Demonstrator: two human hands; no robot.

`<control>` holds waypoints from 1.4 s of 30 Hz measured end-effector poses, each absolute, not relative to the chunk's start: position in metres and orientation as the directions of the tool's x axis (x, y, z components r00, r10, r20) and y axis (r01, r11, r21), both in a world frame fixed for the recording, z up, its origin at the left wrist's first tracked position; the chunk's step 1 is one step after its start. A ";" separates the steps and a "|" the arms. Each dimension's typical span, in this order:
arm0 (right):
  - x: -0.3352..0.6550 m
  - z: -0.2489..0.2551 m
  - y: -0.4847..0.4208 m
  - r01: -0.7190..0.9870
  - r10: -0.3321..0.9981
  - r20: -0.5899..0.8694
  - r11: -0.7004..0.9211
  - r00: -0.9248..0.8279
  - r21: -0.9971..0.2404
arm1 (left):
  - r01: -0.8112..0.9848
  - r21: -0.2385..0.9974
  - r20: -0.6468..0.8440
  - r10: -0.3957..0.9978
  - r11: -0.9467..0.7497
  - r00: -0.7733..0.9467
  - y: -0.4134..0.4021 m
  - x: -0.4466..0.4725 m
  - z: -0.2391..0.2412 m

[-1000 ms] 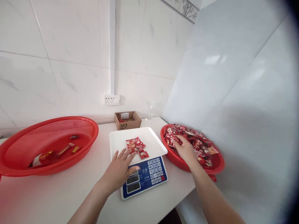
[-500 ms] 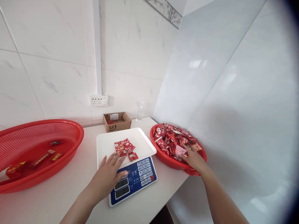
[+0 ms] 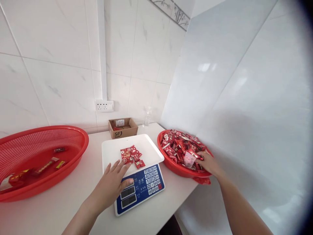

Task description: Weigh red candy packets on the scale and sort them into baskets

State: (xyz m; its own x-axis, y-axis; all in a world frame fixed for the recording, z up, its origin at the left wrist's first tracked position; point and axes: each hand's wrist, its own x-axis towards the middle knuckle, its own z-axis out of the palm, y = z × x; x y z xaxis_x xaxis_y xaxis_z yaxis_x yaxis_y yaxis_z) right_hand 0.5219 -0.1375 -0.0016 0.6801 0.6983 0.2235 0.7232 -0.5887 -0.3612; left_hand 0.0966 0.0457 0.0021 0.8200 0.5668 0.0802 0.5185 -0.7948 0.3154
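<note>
My left hand (image 3: 114, 181) rests with fingers spread over the near edge of a white and blue electronic scale (image 3: 153, 192). Its fingertips are close to several red wrapped candies (image 3: 127, 154) lying on the scale's white pan (image 3: 144, 142). On the right, my right hand (image 3: 210, 164) reaches into a round red basket (image 3: 168, 165) heaped with red candy packets (image 3: 174, 143). Its fingers are closed round a shiny red candy packet (image 3: 195, 154), beside a pale pink packet (image 3: 188, 160). The fingertips are partly hidden among the wrappers.
A larger red mesh basket (image 3: 80, 153) with several packets at its bottom stands on the left of the white table (image 3: 93, 182). Behind the scale are a small cardboard box (image 3: 130, 132) and a clear plastic bottle (image 3: 146, 120). Tiled walls meet behind and to the right.
My right hand has shifted right and slightly up inside the basket, its fingers now drawn together round a red packet. My left hand has stayed about where it was.
</note>
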 end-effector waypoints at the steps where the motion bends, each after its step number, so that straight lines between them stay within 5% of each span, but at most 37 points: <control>1: 0.521 0.000 -0.138 0.700 0.662 0.250 -0.599 0.706 -0.390 | 0.521 0.311 0.075 0.567 -0.795 0.820 0.045 0.097 0.003; 11: 0.505 0.019 -0.133 0.583 0.422 0.402 -0.585 0.812 -0.564 | 0.533 0.299 0.043 0.569 -0.792 0.821 0.044 0.096 0.007; 20: 0.513 0.009 -0.130 0.603 0.553 0.289 -0.551 0.781 -0.577 | 0.547 0.315 0.028 0.584 -0.776 0.811 0.045 0.096 0.006; 28: 0.507 0.020 -0.132 0.530 0.347 0.402 -0.537 0.848 -0.656 | 0.554 0.303 0.005 0.583 -0.776 0.813 0.044 0.096 0.007; 35: 0.492 0.036 -0.130 0.639 0.137 0.656 -0.440 0.742 -0.631 | 0.544 0.301 0.030 0.578 -0.783 0.816 0.045 0.096 0.005; 42: 0.446 0.037 -0.088 0.716 0.258 0.669 -0.195 0.697 -0.671 | 0.535 0.328 0.050 0.580 -0.779 0.813 0.042 0.100 0.007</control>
State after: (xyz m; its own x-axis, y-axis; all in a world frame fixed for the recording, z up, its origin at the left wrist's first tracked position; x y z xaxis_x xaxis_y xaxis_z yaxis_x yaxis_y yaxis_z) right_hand 0.4462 -0.0876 0.0373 0.6971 0.2581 0.6689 0.7157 -0.1954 -0.6705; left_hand 0.0999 0.0419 0.0072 0.8133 0.5796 0.0504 0.5346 -0.7788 0.3282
